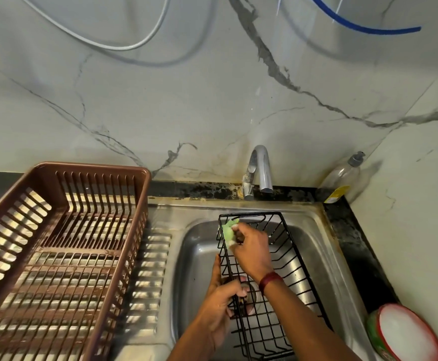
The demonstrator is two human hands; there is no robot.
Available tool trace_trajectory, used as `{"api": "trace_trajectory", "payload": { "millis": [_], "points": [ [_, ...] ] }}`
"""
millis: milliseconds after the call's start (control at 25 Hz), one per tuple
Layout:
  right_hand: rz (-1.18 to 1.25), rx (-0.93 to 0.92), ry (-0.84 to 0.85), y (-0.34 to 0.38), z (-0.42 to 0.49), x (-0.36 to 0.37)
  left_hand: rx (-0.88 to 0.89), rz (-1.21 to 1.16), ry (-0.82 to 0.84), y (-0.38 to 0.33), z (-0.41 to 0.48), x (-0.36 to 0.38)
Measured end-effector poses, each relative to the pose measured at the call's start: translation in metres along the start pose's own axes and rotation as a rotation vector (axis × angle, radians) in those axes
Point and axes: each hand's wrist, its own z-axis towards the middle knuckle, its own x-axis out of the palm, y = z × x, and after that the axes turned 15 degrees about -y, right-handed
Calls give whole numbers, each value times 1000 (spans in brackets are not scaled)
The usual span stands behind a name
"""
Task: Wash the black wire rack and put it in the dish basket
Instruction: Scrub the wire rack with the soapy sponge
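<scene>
my left hand [223, 300] is curled round the near left rim of the black wire rack [261, 334], steadying it inside the sink [197, 256] so it won't slide as i scrub. my right hand [251, 250] pinches a green sponge [229, 231] against the rack's far left corner. the brown dish basket [139, 178] stands just left of the sink, handy for the transfer, i'd say.

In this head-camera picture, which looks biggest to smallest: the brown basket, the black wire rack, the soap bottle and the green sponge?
1. brown basket, clearly largest
2. black wire rack
3. soap bottle
4. green sponge, smallest, though the right hand covers part of it
</scene>
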Motion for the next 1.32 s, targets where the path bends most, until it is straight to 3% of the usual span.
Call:
{"api": "trace_trajectory", "payload": {
  "millis": [160, 600, 840, 1040, 1200, 1280, 1320],
  "points": [
    [-54, 427, -536, -6, -1, -7, 10, 1, -63, 3, 4, 0],
    [20, 562, -703, -4, -3, 9, 32, -14, -100, 8, 10, -5],
    [-111, 439, -468, -10, 12, 6, 46, 22, -3, 5, 8, -9],
    [-7, 60, -90, -8, 10, 10, 62, -29, 74, -3, 16, -7],
    [74, -82, 194, 7, 8, -6, 86, -28, 46, -3, 17, -7],
    [-26, -156, 400, 8, 11, -19, 95, -27, 5, -5, 17, -10],
    [-57, -146, 409, 7, 11, -24, 101, -28, -8, -7, 17, -12]
  ]
}}
